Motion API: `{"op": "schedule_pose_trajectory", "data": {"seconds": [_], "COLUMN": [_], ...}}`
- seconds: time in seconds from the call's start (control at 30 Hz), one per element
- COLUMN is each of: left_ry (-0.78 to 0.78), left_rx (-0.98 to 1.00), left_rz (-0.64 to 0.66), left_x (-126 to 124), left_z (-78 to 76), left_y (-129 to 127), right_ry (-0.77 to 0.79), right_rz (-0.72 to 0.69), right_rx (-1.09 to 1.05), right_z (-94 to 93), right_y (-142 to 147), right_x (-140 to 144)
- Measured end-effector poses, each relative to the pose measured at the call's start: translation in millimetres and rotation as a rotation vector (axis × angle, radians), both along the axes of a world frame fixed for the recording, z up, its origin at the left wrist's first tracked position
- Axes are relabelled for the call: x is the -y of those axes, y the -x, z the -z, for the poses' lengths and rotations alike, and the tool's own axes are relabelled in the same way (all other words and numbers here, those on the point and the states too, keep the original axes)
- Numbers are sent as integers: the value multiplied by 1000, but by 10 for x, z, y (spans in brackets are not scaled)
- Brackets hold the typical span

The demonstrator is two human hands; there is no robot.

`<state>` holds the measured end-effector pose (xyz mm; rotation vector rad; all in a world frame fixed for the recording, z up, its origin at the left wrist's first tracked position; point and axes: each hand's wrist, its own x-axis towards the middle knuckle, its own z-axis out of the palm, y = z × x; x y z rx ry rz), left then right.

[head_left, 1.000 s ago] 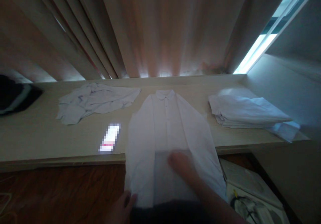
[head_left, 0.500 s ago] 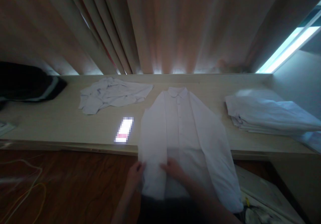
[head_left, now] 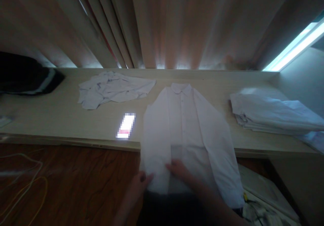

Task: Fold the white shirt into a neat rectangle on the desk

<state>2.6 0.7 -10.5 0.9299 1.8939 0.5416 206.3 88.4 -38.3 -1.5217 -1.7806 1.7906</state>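
Note:
A white button-up shirt (head_left: 186, 124) lies face up on a pale wooden counter (head_left: 63, 121), collar toward the curtain, its lower part hanging over the front edge. My left hand (head_left: 140, 185) pinches the shirt's lower left edge. My right hand (head_left: 178, 169) lies flat on the lower front of the shirt, fingers spread, just right of the left hand.
A crumpled pale shirt (head_left: 113, 90) lies at the back left. A stack of folded white shirts (head_left: 272, 113) sits at the right. A bright phone screen (head_left: 126, 126) glows left of the shirt. A dark garment (head_left: 24, 77) is far left. Curtains (head_left: 164, 23) hang behind. Cables (head_left: 22, 182) lie on the dark floor.
The view has swung left and steadied. My left hand came up from the bottom edge and took the shirt's lower left side; my right hand shifted slightly on the shirt front.

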Motion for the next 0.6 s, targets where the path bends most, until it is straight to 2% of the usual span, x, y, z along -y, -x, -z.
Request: {"op": "schedule_pose_trajectory", "data": {"seconds": [0.13,0.4,0.5,0.6], "left_ry": [-52,-100,-123,-95], "left_rx": [41,128,194,275], "left_rz": [-53,-102,-195,-284], "left_x": [47,-32,-43,-60], "left_z": [-49,-309,-294,-203], "left_y": [-10,-38,-80,-126], "right_ry": [-29,23,92,109], "right_rz": [44,92,68,34], "right_rx": [7,-16,-36,-123], "right_z": [-21,-81,-85,-58], "right_y": [50,83,90,111], "right_x": [21,47,108,174]}}
